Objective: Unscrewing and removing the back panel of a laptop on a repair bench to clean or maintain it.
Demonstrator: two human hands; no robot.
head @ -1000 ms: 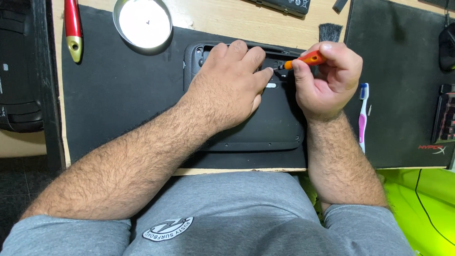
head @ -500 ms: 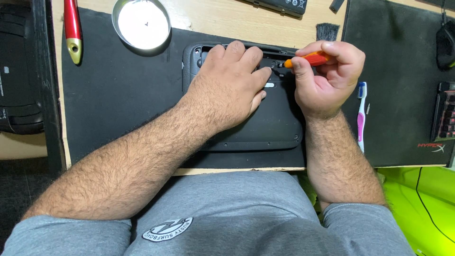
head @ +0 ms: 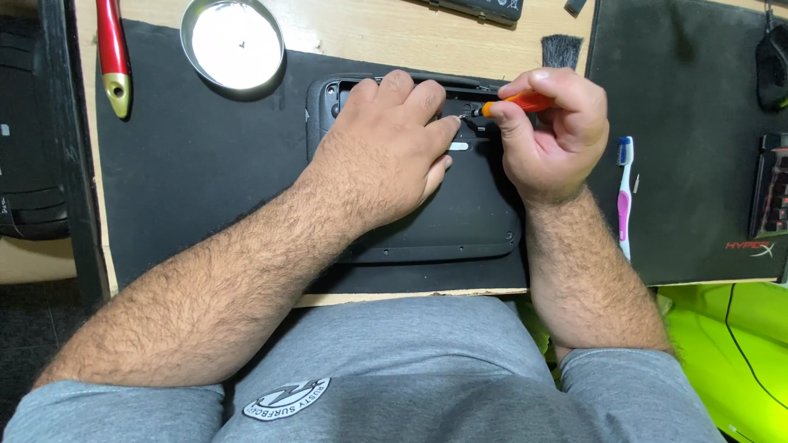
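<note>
A black flat device (head: 460, 221) lies underside up on a black mat (head: 205, 180). My left hand (head: 386, 152) rests flat on its upper part, fingers spread and pressing it down, the index fingertip beside the screwdriver's tip. My right hand (head: 550, 135) grips a small orange-handled screwdriver (head: 517, 103), whose tip points left into the device's upper middle, near a small white label. My left hand hides much of the device's top left.
A round metal dish (head: 232, 43) holding a tiny screw sits at the mat's far left corner. A red-and-gold tool (head: 111, 53) lies left of it. A pink-and-white toothbrush (head: 625, 197), a small black brush (head: 562, 49), a second dark mat (head: 681, 123), a mouse (head: 771, 66).
The hands have stayed on the device. My right hand and the screwdriver have shifted slightly, with the tip still at the same spot.
</note>
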